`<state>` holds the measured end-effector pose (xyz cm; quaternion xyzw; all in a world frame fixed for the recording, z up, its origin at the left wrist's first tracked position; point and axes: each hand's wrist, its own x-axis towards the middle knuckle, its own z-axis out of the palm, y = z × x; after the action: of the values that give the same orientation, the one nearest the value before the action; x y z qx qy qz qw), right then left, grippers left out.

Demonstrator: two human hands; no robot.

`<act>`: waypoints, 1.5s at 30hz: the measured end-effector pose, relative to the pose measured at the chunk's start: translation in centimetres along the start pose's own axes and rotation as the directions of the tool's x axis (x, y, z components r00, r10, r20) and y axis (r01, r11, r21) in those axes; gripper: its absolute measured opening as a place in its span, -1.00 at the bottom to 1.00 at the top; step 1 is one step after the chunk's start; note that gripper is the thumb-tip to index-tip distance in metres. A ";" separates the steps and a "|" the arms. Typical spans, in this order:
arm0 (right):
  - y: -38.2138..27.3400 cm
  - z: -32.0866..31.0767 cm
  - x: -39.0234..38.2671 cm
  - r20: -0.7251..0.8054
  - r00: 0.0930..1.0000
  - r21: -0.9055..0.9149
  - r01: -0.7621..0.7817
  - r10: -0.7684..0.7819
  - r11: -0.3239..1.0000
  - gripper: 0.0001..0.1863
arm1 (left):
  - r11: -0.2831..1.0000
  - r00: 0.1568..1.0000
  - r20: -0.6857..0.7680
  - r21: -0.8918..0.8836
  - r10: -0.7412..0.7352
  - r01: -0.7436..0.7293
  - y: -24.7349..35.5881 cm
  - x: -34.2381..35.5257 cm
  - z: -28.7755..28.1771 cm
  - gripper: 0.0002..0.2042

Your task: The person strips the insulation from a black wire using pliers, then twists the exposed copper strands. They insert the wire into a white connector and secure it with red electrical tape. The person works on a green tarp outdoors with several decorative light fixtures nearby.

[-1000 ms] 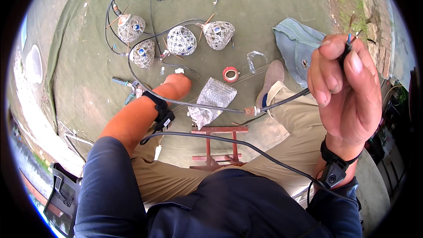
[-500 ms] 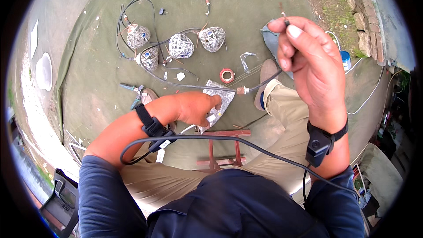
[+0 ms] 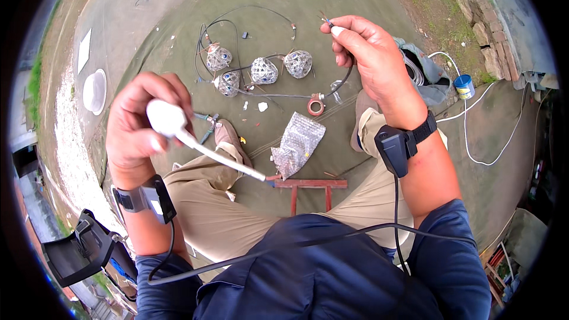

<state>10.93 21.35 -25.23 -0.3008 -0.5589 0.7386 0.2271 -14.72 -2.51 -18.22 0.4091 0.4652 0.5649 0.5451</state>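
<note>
Our left hand (image 3: 135,120) was up in the air on the left side, with its fingers and thumb curled snugly around a white plug (image 3: 166,118). A short white cord (image 3: 222,159) ran from the plug down to the right. Small coloured wires poked out of its far end, close to the bubble wrap (image 3: 299,143); we could not tell if they touched it.

Our right hand (image 3: 374,53) was up too, well apart from the left. It pinched the end of a black cable (image 3: 349,72) between thumb and finger. Thin bare wires (image 3: 324,19) stuck out past the fingertips. The cable hung from under that hand, bent left, and ran along toward four woven balls with blue bits: a back left ball (image 3: 219,57), a front left ball (image 3: 228,83), a middle ball (image 3: 264,72) and a right ball (image 3: 297,64). They sat near each other on the green ground sheet (image 3: 267,21).

A red tape roll (image 3: 309,107) lay just above the bubble wrap. A red wooden frame (image 3: 311,184) stood between our legs. A tool with green handles (image 3: 207,133) was beside our left shoe (image 3: 230,137). Over on the right, we saw a grey-blue bag (image 3: 437,80) and a blue can (image 3: 464,86).
</note>
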 end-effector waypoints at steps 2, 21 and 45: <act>0.1 0.3 0.0 0.007 1.000 0.014 -0.004 0.004 1.000 -0.75 | 0.928 0.959 -0.061 -0.241 0.276 -0.283 -0.9 1.0 -1.8 -0.54; 0.8 1.6 0.8 0.102 0.995 0.298 -0.035 0.005 0.954 -0.74 | 0.806 0.935 -0.301 -0.591 -0.185 -0.031 -10.4 5.6 4.6 -0.74; 2.3 5.0 -0.7 0.252 0.966 -0.150 -0.020 0.058 0.989 -0.75 | 0.996 0.914 -0.397 0.061 0.085 -0.066 -9.9 6.3 7.0 -0.86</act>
<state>7.96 16.85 -26.37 -0.2297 -0.6300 0.7328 0.1157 -6.07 4.05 -26.52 0.3156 0.5634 0.6462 0.4067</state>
